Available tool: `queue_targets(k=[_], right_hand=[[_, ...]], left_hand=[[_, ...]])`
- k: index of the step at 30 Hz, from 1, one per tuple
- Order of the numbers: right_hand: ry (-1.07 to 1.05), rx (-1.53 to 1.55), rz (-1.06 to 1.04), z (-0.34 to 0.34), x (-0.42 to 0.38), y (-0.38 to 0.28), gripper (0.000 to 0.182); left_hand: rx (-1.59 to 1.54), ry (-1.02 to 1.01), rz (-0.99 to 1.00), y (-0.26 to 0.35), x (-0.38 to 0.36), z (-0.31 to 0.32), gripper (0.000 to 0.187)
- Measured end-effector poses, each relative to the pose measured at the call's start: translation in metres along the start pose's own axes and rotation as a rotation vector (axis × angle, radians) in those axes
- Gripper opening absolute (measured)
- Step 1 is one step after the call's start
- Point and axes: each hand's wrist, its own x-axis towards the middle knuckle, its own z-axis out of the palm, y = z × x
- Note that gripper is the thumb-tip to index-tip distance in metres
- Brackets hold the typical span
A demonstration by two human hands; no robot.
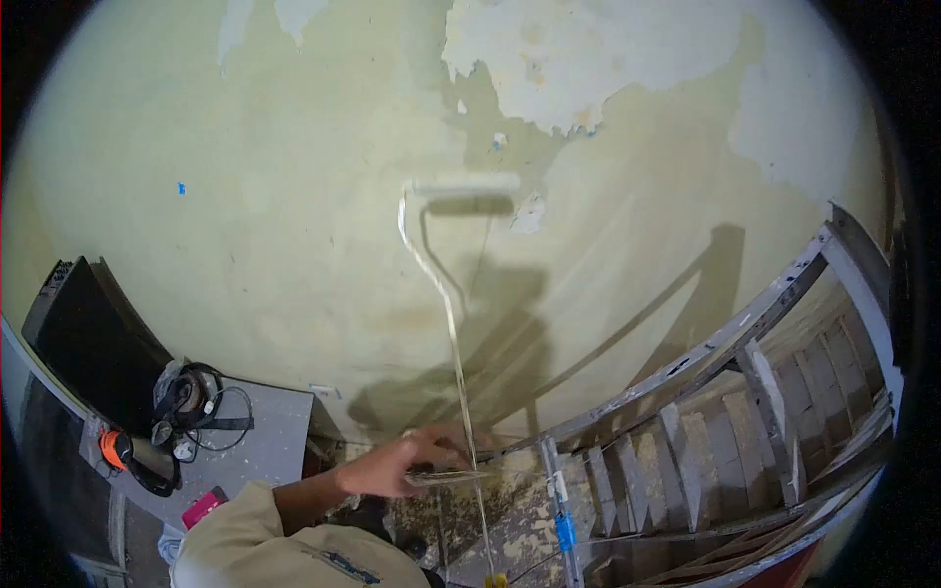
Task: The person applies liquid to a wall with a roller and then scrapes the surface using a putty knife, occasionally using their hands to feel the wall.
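Roller cover (466,184), pale whitish and shaped as a slim cylinder, lies level before the middle of the wall (294,245), its edges softly blurred and a dark band of shadow just below it; whether it touches the plaster I cannot tell. From its left end a cream-coated rod (407,236) bends down, swings to the right in a shallow curve and runs into a long, thin, straight pole (461,377), glossy along one side, which drops to a small yellow piece (497,580) at the bottom edge of the view. The left hand (397,465) reaches in from a beige sleeve (230,534), its fingers half curled, apart and smeared by blur beside the pole; I cannot tell whether they have hold of it. A pale, narrow streak below the fingers is too blurred to name. The right hand is out of view, so its hold cannot be told. Behind the roller cover the wall is dull yellow-green, with ragged whitish patches (588,59) higher up and to the right. A paint-marked ladder (676,367) fills the lower right, blue tape (565,531) wrapped around one part, and a grey bench (279,407) at the left carries coiled black cable (210,372).
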Motion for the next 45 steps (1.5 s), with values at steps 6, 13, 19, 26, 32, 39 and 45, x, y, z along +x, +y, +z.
queue_targets(k=[6,13,19,26,32,39,45], right_hand=[[0.501,0.18,-0.17,0.007,0.128,-0.082,0.055],[0.511,-0.052,-0.184,0.027,0.155,-0.05,0.048],[0.614,-0.006,-0.225,-0.013,0.151,-0.086,0.042],[0.458,0.45,-0.169,-0.033,0.152,-0.088,0.04],[0.644,-0.087,-0.255,0.006,0.144,-0.051,0.044],[0.526,-0.115,-0.243,0.026,0.176,-0.027,0.053],[0.578,-0.42,-0.271,0.057,0.176,0.068,0.064]], left_hand=[[0.419,0.299,0.211,0.021,0.059,-0.026,0.03],[0.494,0.359,-0.163,-0.03,0.053,-0.035,0.033],[0.086,0.457,0.018,-0.016,0.08,-0.039,0.028],[-0.119,0.391,0.121,0.008,0.1,-0.044,0.021],[0.017,0.46,-0.233,-0.101,0.084,-0.006,0.025],[-0.209,0.556,0.038,0.005,0.103,-0.023,0.017],[-0.193,0.562,0.079,-0.091,0.073,-0.005,0.019]])
